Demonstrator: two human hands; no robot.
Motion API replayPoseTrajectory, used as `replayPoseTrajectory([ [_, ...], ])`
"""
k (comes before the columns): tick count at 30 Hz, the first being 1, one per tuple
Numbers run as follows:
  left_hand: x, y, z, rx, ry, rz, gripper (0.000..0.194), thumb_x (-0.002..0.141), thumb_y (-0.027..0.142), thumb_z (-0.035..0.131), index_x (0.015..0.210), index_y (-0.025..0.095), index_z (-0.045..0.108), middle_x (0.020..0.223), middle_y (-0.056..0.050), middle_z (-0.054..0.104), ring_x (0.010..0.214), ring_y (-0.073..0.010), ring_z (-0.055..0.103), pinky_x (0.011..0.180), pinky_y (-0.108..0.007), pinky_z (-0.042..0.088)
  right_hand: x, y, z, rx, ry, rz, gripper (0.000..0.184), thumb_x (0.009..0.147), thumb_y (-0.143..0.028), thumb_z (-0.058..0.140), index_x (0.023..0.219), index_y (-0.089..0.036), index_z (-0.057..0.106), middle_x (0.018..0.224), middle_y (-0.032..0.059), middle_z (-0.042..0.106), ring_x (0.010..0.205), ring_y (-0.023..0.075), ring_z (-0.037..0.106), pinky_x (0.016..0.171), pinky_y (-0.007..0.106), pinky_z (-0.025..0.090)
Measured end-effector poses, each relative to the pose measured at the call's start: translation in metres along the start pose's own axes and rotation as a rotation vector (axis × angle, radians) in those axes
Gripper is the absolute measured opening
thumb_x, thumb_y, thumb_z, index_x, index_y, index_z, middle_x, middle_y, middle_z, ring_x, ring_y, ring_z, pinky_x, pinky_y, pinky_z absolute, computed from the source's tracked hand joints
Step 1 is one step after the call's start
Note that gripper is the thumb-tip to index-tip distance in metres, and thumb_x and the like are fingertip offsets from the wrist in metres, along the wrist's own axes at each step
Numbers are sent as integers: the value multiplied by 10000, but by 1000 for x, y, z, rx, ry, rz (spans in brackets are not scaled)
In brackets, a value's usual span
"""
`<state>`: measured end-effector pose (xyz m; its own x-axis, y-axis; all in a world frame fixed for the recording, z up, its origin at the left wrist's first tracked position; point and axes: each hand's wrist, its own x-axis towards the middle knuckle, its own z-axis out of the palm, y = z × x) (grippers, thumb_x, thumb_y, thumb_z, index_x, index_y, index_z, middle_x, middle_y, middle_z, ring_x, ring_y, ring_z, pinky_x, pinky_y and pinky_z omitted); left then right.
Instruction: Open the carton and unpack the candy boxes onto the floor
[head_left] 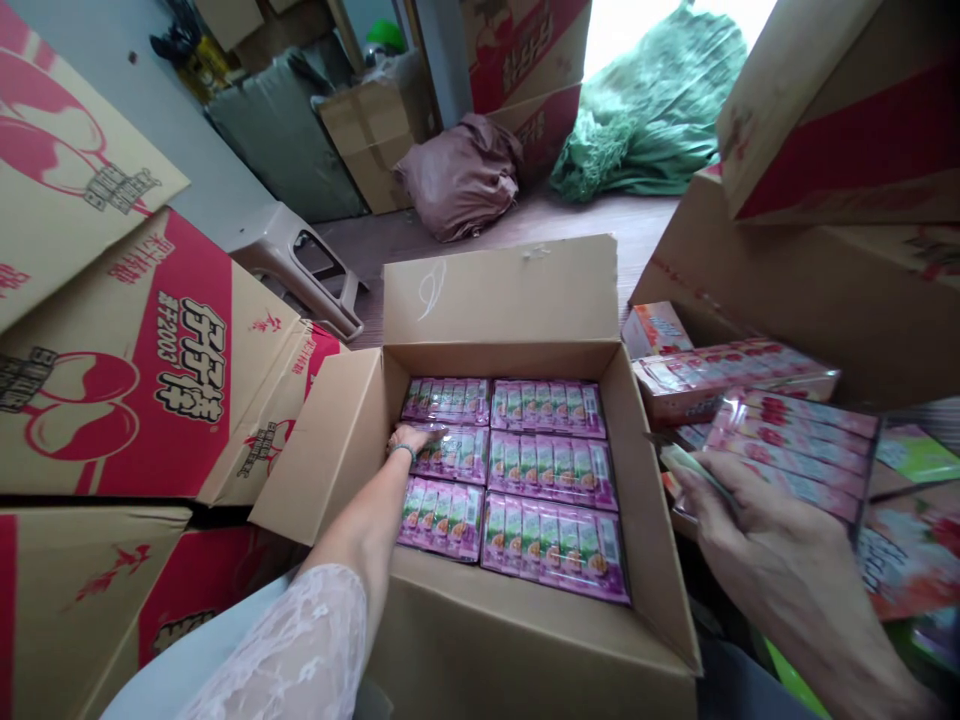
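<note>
An opened cardboard carton (525, 620) stands in front of me, with purple shrink-wrapped packs of small sachets or sticks laid in two columns. My left hand (411, 437), below a lace sleeve and a beaded bracelet, reaches inside. Its fingers lie outstretched on the left end of the middle-left pack (457, 455). Just outside the carton's right wall, my right hand (750, 505) is closed around a utility knife (694, 470) with a pale handle, its dark tip pointing left. Beyond that hand lies a pink wrapped pack (795, 445).
Red-and-tan printed cartons (135, 370) are stacked at my left, with a beige plastic stool (307, 260) behind them. At right are pink and orange boxes (735, 375) and a large carton (810, 310). A brown sack (465, 180) and a green sack (652, 110) rest on the floor ahead.
</note>
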<state>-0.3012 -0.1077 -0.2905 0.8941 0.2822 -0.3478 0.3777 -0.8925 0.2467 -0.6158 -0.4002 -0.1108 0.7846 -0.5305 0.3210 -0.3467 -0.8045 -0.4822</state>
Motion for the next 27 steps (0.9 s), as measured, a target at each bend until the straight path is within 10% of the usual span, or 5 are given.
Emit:
replayPoseTrajectory([
  [15,-107,5,-76,-81,436,322,631,721,688,630,1109,205,509,1068,-137,662,1041,-303,627,903,-376,450,-7,-36,-16,115,96,-124,390,936,-471,393,742,-211,610,533,7,548,473,142,484,498,253,287],
  [27,-126,-1,-55,-81,418,266,641,760,578,649,1221,146,538,1181,-168,570,1071,-318,599,896,-390,475,-13,-44,-20,114,49,-122,321,930,-409,402,708,-225,543,560,6,573,495,151,503,514,252,290],
])
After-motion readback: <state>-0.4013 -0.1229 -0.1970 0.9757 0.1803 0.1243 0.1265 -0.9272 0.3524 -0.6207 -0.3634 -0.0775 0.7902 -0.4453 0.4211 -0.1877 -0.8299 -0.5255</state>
